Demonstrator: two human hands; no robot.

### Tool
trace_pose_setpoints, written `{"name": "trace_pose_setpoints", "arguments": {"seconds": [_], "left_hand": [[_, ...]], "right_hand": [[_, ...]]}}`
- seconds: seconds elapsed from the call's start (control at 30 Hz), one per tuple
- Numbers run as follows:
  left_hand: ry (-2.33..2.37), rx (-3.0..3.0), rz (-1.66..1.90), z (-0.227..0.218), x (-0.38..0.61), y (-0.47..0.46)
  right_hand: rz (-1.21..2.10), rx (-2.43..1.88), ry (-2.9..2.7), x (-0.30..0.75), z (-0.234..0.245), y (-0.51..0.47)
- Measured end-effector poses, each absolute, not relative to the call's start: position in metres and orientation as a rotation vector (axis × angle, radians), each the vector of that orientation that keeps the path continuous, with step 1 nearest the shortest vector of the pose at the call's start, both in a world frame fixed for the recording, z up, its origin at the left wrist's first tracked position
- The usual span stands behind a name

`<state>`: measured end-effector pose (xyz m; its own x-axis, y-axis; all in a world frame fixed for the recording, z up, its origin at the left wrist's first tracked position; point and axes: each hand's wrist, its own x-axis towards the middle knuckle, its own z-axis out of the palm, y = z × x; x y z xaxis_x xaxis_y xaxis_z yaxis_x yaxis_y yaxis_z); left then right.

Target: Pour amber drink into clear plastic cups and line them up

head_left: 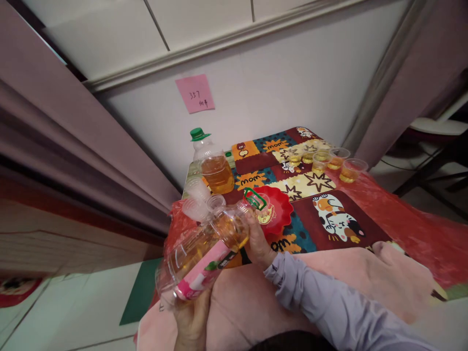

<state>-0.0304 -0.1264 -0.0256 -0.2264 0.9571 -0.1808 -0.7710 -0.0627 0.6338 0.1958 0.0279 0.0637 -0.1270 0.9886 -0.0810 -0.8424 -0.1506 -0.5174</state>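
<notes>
Bottle: the bottle point(204, 261) was tilted over the near left of the table point(398, 224), its neck toward the red tray point(285, 209).
Right grip: the right hand point(258, 241) was closed on the neck.
Left grip: the left hand point(193, 309) gripped the base from below.
Far left: a jug point(218, 175) stood with amber liquid.
Far right: small cups point(348, 171) stood grouped.

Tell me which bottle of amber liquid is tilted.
The clear plastic bottle with the pink label, held by the left hand and right hand; the other clear bottle stands upright.

The right hand point(259, 243) is bare; behind its fingers, a creased, pale lavender sleeve point(318, 297) starts at the wrist. The left hand point(193, 312) is bare from fingers to wrist.
</notes>
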Motion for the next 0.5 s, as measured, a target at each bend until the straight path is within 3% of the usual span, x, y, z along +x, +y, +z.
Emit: {"name": "trace_pose_setpoints", "arguments": {"seconds": [0.2, 0.5], "left_hand": [[0.459, 0.461, 1.609, -0.033, -0.035, -0.125], [0.664, 0.375, 1.6, -0.01, -0.02, -0.122]], "right_hand": [[1.653, -0.462, -0.411, 0.196, 0.066, 0.027], [1.667, -0.473, -0.42, 0.195, 0.062, 0.028]]}}
